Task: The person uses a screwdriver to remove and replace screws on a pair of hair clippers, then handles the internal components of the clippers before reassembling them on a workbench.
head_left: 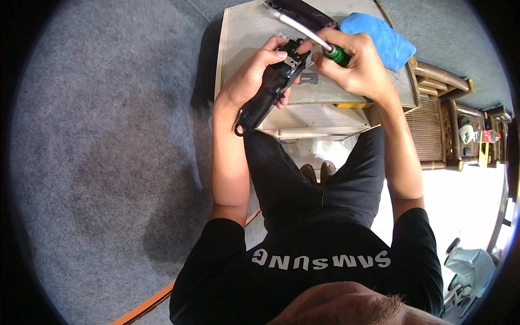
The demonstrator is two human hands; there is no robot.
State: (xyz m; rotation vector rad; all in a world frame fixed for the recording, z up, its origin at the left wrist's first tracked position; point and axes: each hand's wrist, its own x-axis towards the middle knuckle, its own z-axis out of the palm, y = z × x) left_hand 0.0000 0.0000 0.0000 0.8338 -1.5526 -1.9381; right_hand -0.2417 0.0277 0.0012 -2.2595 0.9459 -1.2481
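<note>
My left hand (252,76) is wrapped around a long, black plastic handheld device body (268,89), holding it tilted above the left part of the pale wooden bench (235,40), its looped end toward me at the near edge and its far end leaning right. My left thumb lies by a small silver metal plate (291,61) at that far end. My right hand (360,62) grasps a screwdriver with a green handle and silver shaft (300,28), the shaft pointing far and left, away from the device. My right index finger reaches to the device's far end; I cannot tell whether it presses there. Beyond my hands lies a glossy, dark maroon curved casing (310,15), with a crumpled bright blue cloth (376,39) to its right. A small, flat grey piece (309,79) lies on the bench between my wrists.
</note>
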